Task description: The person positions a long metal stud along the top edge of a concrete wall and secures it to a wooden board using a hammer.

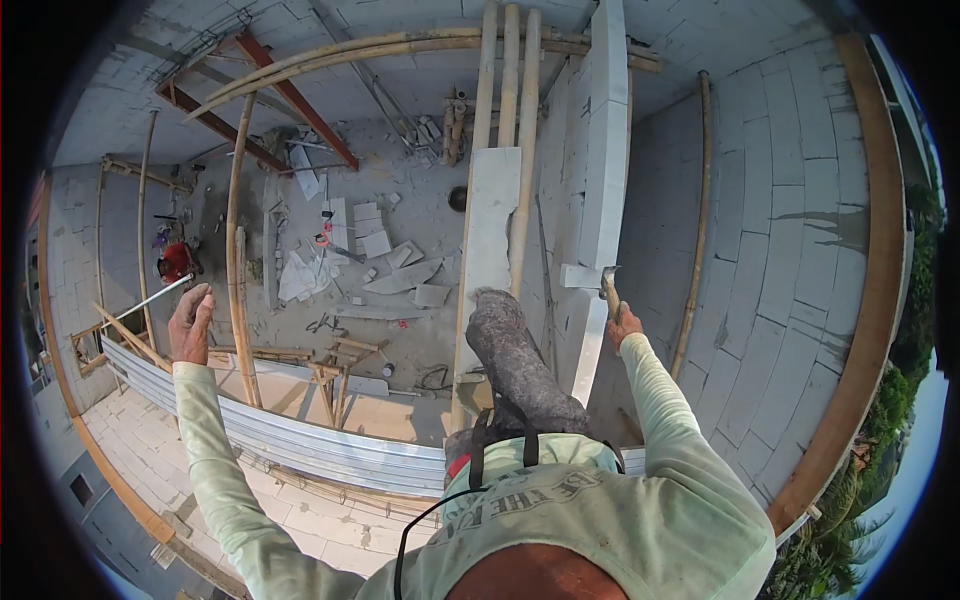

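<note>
I am up high on a building site, looking down into an unfinished room. Walls of bare pale blocks [790, 200] rise around me, unplastered. Bamboo poles [238, 250] stand as scaffolding and props, with red steel beams [300, 100] leaning in a corner. Broken block pieces [370, 245] and rubble lie scattered over the dusty floor [400, 190] below, and corrugated metal sheeting [300, 445] runs along beneath me.

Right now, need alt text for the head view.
Seen from high above a rubble-strewn floor, the right hand grips a hammer against a white block wall, while the left hand holds a thin metal rod. Bamboo poles stand around.
</note>
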`<action>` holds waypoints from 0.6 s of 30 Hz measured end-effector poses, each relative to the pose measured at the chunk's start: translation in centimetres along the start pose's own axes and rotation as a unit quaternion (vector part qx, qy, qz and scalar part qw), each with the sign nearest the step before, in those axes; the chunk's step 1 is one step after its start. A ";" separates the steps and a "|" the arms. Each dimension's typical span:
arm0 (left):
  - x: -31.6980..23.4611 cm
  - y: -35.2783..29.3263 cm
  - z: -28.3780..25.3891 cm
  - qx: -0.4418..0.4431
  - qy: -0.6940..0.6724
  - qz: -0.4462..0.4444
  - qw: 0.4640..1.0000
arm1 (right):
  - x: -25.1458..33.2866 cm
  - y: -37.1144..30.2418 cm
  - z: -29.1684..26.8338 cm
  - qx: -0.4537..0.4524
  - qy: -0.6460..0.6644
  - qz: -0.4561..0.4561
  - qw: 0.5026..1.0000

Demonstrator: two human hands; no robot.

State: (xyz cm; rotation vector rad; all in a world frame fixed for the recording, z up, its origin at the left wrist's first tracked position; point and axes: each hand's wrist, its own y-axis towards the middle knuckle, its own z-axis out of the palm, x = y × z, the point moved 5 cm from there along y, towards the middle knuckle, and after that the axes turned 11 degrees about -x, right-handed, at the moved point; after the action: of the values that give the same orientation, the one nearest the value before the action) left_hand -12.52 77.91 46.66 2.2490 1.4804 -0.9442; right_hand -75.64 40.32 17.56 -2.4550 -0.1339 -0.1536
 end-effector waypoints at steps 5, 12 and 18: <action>-2.7 1.5 -2.7 -0.039 0.001 -0.001 0.999 | 3.0 1.7 -9.2 -0.014 -0.011 -0.006 1.000; 5.0 -6.8 -10.2 -0.175 -0.046 -0.210 0.961 | 5.5 3.3 -19.0 -0.067 -0.007 -0.008 0.998; 15.1 -15.4 -14.9 -0.291 -0.068 -0.260 0.918 | 7.7 4.0 -19.9 -0.112 0.058 -0.045 0.991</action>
State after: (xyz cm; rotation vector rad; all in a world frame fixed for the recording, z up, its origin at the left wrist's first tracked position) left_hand -16.99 103.55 49.55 1.3714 2.0075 -0.6384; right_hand -69.00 25.13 31.53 -2.6564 -0.1858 -0.3692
